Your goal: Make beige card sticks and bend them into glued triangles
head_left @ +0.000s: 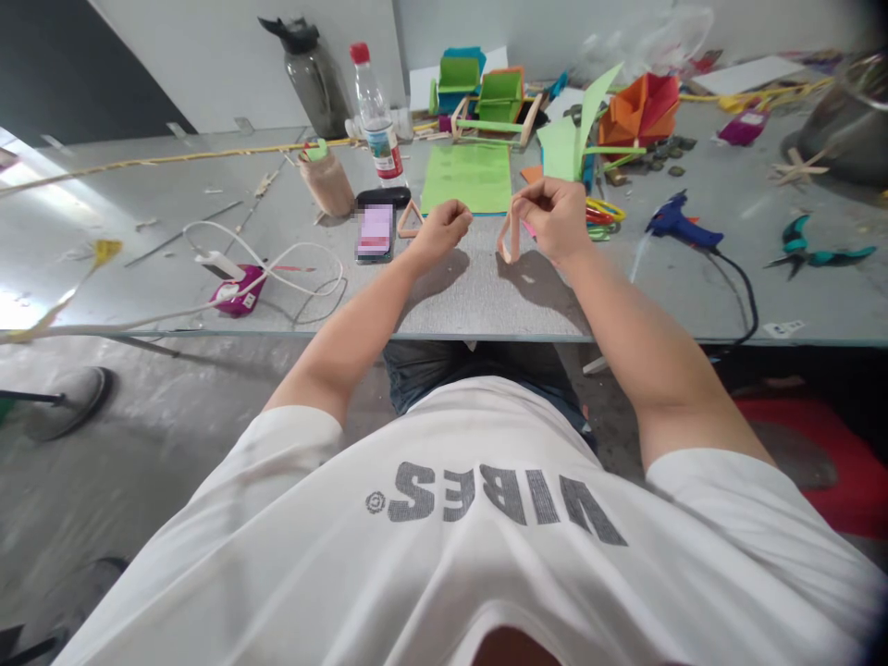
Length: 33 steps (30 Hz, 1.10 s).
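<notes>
My right hand pinches a triangle of wooden craft sticks by its upper end, just above the table's front part. A bit of pink shows under those fingers. Across a small gap, my left hand has its fingertips pressed together; what they hold, if anything, is too small to make out. A second wooden triangle lies beside my left wrist, close to the phone. Behind both hands lies a green paper sheet.
A blue glue gun and teal pliers lie to the right. A plastic bottle, dark jug and stick-filled cup stand back left. Green paper-and-stick models stand behind. A white cable loops left.
</notes>
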Motion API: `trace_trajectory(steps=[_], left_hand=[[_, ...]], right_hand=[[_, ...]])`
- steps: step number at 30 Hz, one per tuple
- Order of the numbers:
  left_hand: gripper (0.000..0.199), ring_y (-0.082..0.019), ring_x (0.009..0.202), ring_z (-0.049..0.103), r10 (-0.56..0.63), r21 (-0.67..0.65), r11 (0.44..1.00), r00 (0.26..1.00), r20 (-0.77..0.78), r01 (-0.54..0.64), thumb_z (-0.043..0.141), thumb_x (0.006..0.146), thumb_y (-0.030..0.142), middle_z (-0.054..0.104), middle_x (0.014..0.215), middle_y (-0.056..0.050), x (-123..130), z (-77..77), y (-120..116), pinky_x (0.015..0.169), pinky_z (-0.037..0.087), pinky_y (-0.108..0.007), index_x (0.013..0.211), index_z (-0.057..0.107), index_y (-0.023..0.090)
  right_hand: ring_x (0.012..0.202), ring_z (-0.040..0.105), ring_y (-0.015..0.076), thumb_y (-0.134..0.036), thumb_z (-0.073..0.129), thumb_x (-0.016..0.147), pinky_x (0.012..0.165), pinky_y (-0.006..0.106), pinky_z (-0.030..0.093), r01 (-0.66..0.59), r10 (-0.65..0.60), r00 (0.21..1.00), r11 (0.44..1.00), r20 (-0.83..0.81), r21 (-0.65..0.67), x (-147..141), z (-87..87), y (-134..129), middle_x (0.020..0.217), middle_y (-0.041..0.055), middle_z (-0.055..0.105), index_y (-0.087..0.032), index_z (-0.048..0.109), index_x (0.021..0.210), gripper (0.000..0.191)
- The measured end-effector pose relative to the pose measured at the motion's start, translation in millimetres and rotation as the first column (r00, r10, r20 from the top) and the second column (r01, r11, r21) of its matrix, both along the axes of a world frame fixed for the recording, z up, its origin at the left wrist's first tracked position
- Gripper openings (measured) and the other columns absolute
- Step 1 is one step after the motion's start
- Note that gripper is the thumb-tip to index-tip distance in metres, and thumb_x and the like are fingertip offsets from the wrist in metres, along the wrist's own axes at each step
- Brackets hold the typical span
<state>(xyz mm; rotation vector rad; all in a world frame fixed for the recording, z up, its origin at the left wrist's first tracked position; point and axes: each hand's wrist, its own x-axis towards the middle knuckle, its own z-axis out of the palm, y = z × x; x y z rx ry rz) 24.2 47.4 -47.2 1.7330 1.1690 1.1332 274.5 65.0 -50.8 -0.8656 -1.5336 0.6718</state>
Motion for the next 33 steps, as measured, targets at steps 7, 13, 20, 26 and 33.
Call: trace_trajectory(steps=[7, 13, 20, 26, 33], left_hand=[[0.033, -0.017, 0.078, 0.051, -0.012, 0.047, 0.999, 0.998, -0.063, 0.015, 0.061, 0.116, 0.02, 0.051, 0.082, 0.001, -4.9, -9.6, 2.0, 0.08, 0.045, -0.032, 0.086, 0.049, 0.026], [0.043, -0.016, 0.072, 0.046, -0.061, 0.082, 0.994, 0.99, -0.129, 0.072, 0.062, 0.117, 0.033, 0.049, 0.075, 0.0, -5.8, -6.8, -1.9, 0.077, 0.047, -0.034, 0.077, 0.049, 0.026], [0.005, -0.015, 0.079, 0.059, -0.18, 0.071, 0.977, 0.959, -0.22, 0.2, 0.077, 0.1, 0.021, 0.074, 0.086, -0.003, -8.2, 9.7, -15.8, 0.082, 0.051, -0.032, 0.097, 0.081, 0.019], [0.007, -0.022, 0.093, 0.071, -0.091, 0.093, 0.977, 0.765, -0.638, 0.193, 0.084, 0.087, 0.015, 0.08, 0.096, -0.006, -25.4, 20.7, -32.5, 0.096, 0.056, -0.04, 0.09, 0.084, 0.021], [0.013, -0.019, 0.082, 0.068, -0.355, -0.169, 0.931, 0.693, -0.627, 0.324, 0.087, 0.085, 0.025, 0.078, 0.085, -0.002, -23.4, 23.9, -45.4, 0.083, 0.051, -0.036, 0.084, 0.074, 0.022]], right_hand=[[0.088, 0.082, 0.0277, -0.069, 0.109, 0.085, 0.087, 0.049, 0.074, -0.019, 0.018, 1.0, 1.0, -0.018, -0.012, 1.9, -0.2, -0.7, 0.086, 0.0044, 0.08, -0.029, 0.082, 0.085, 0.048], [0.086, 0.081, 0.0274, -0.066, 0.111, 0.086, 0.084, 0.049, 0.075, -0.007, 0.007, 1.0, 1.0, -0.015, -0.018, 1.4, 0.3, -1.6, 0.085, 0.0042, 0.079, -0.029, 0.08, 0.084, 0.047], [0.088, 0.083, 0.0287, -0.066, 0.109, 0.087, 0.086, 0.05, 0.075, -0.023, 0.023, 1.0, 1.0, -0.012, -0.007, 2.9, -0.2, -0.6, 0.087, 0.0054, 0.081, -0.03, 0.082, 0.086, 0.045], [0.085, 0.082, 0.0274, -0.076, 0.109, 0.083, 0.086, 0.05, 0.075, -0.014, 0.015, 1.0, 1.0, -0.016, 0.021, 2.7, -3.9, 4.5, 0.086, 0.0038, 0.081, -0.031, 0.082, 0.087, 0.053], [0.09, 0.083, 0.0276, -0.074, 0.105, 0.09, 0.091, 0.05, 0.076, -0.003, 0.002, 1.0, 0.999, 0.021, 0.038, 2.3, -5.5, 8.2, 0.089, 0.0026, 0.08, -0.029, 0.081, 0.091, 0.051]])
